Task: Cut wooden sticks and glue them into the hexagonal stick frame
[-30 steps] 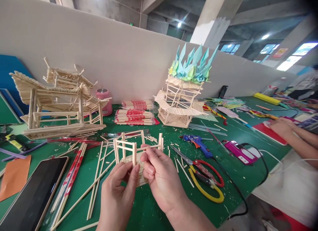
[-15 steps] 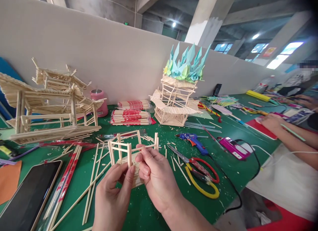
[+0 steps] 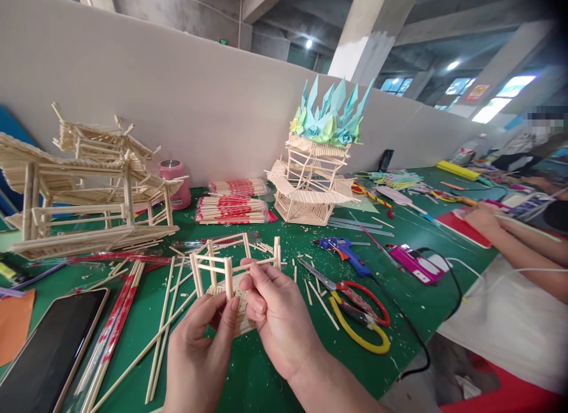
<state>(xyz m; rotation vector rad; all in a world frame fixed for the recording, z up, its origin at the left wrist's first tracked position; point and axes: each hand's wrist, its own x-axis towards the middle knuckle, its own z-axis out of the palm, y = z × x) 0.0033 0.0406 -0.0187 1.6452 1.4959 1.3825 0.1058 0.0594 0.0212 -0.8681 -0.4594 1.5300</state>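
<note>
Low over the green table, a small frame of wooden sticks point(image 3: 212, 262) has paired upright posts, thin rails and a slatted floor. My left hand point(image 3: 202, 336) is closed on it, thumb and fingers pinching the base of the front post. With thumb and forefinger my right hand point(image 3: 275, 312) pinches a short wooden stick point(image 3: 266, 261), which spans from near that front post towards the right-hand post. Whether the stick's ends touch the posts I cannot tell. My fingers hide part of the floor.
Scissors point(image 3: 359, 318), a blue glue gun point(image 3: 348, 259) and stick offcuts lie to the right. Left are loose sticks point(image 3: 162, 330) and a phone point(image 3: 55, 348). Behind stand two stick buildings point(image 3: 128, 194) point(image 3: 306, 197) and bundled sticks point(image 3: 235, 209). A co-worker's hands point(image 3: 481, 223) are far right.
My hands and the small frame hold almost the same pose. The view has shifted slightly. At the right, the pale green strip by the co-worker's arm has changed position.
</note>
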